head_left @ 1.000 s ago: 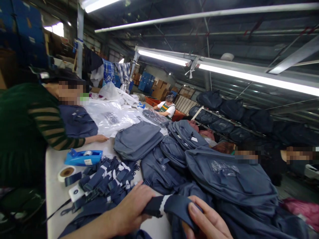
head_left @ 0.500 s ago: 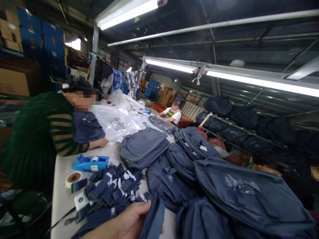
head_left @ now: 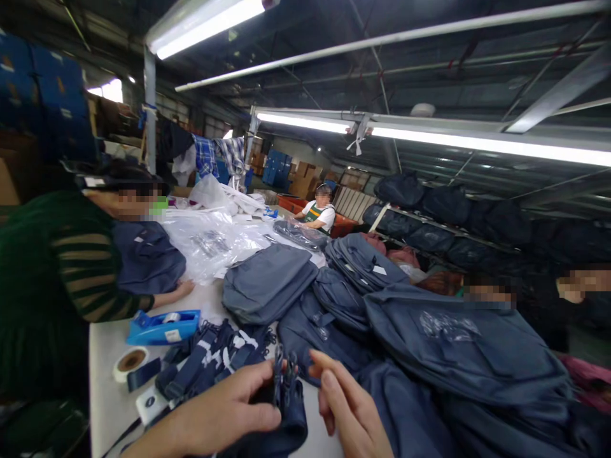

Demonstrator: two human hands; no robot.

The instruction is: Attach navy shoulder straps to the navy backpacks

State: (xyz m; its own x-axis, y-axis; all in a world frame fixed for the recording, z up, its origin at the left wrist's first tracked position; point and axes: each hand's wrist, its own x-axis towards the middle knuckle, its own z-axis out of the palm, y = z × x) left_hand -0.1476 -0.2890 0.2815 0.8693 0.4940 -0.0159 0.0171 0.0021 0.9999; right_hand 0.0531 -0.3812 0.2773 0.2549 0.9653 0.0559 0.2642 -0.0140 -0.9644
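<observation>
Head view: left hand (head_left: 224,413) pinching a soft, light navy strap (head_left: 286,407) by its dark buckle end, probably plastic, low over the surface (head_left: 107,394); right hand (head_left: 348,413) spread beside it, best gripped at the stiffer buckle.

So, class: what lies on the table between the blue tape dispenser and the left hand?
In the head view, a heap of navy straps lies between the tape dispenser and the left hand.

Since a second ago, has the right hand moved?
Yes. The right hand has shifted left toward the pile of straps and let go of the fabric, which the left hand holds.
</observation>
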